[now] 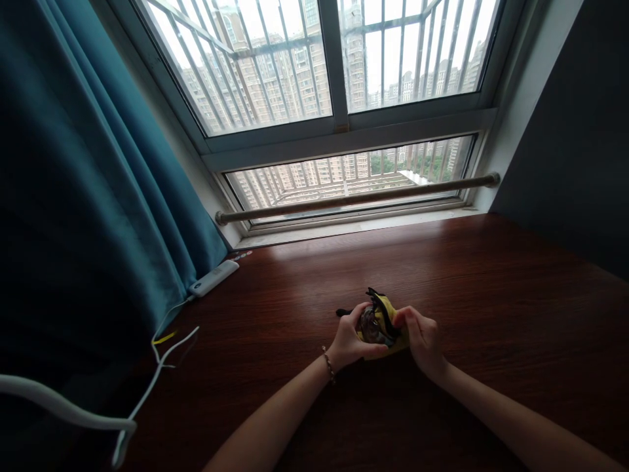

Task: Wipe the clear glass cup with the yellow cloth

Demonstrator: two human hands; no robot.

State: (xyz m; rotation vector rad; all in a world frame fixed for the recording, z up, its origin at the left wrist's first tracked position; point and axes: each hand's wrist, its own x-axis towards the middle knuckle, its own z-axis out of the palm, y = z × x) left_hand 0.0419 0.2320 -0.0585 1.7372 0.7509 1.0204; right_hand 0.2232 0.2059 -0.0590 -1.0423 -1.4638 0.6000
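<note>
A small yellow pouch [387, 307] with black trim is held just above or on the wooden table. Its black-edged mouth gapes toward the left. In that opening sits a dark, shiny, crumpled or coiled bundle [372, 326], whose kind I cannot make out. My left hand [348, 341], with a beaded bracelet at the wrist, curls thumb and fingers around the bundle and the pouch's left side. My right hand [421, 337] is closed, pinching the pouch's right edge. A black strap end [343, 313] sticks out behind my left fingers.
The reddish-brown table [491, 314] reaches to a window with a metal rail [358, 198]. At left lie a white power strip [215, 278], white cables [157, 373] and a yellow tie [164, 338]. A blue curtain [113, 164] hangs beside them.
</note>
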